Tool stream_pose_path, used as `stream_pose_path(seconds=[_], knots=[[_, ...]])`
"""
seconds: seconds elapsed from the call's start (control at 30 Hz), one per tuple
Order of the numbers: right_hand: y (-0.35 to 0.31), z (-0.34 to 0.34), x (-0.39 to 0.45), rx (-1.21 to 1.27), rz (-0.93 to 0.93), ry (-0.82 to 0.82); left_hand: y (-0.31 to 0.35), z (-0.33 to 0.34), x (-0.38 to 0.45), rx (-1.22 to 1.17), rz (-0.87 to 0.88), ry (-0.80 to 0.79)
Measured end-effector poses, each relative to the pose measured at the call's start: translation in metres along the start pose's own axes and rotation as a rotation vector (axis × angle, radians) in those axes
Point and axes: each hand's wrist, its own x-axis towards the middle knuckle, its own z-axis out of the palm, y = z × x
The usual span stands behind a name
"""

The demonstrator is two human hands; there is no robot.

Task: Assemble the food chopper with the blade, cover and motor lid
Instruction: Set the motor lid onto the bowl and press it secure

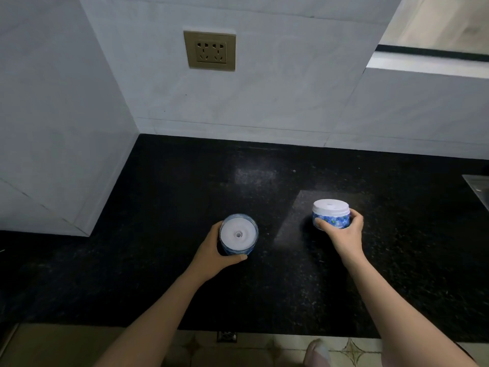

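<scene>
The chopper bowl [239, 234] stands on the black counter [158, 274], left of centre. It is a clear cup with blue flower print, and a white cover with a small centre hub lies in its top. My left hand [217, 251] grips its left and near side. The motor lid [330, 214], white on top with the same blue print on its side, is held by my right hand [344, 235] just above the counter, to the right of the bowl. The two parts are well apart. No blade shows.
White tiled walls close the counter at the back and on the left, with a brass wall socket [209, 50] above. A metal sink edge [479, 190] shows at the far right. The counter's front edge runs below my forearms, above a tiled floor.
</scene>
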Motion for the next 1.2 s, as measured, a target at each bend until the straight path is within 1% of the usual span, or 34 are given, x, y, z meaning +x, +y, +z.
stream_pose_path(seconds=[0.07, 0.13, 0.37, 0.5, 0.6, 0.7, 0.8, 0.87, 1.03, 1.2], knots=[[0.001, 0.001, -0.003, 0.032, -0.01, -0.042, 0.0, 0.0, 0.0, 0.003, 0.001, 0.003], [0.001, 0.004, -0.006, 0.102, 0.019, -0.094, 0.0, 0.0, 0.0, 0.006, 0.003, 0.006], [-0.027, 0.015, -0.022, 0.501, 0.117, -0.308, -0.002, 0.0, 0.0, 0.007, 0.009, 0.005], [-0.046, 0.022, -0.034, 0.561, 0.149, -0.364, -0.002, 0.0, 0.0, 0.007, 0.01, 0.005], [-0.059, 0.029, -0.041, 0.552, 0.181, -0.393, -0.002, 0.0, 0.0, 0.016, 0.018, 0.005], [-0.074, 0.039, -0.049, 0.488, 0.146, -0.45, -0.002, 0.001, -0.001, 0.021, 0.021, 0.014], [-0.087, 0.048, -0.055, 0.276, -0.022, -0.501, -0.002, 0.001, 0.0, 0.026, 0.029, 0.026], [-0.093, 0.053, -0.056, 0.14, -0.133, -0.563, -0.002, 0.001, 0.0, 0.029, 0.035, 0.03], [-0.109, 0.064, -0.065, -0.07, -0.326, -0.72, -0.002, 0.0, 0.0, 0.003, 0.031, 0.011], [-0.116, 0.076, -0.075, -0.257, -0.423, -0.774, 0.0, 0.0, 0.0, -0.02, 0.017, 0.0]])
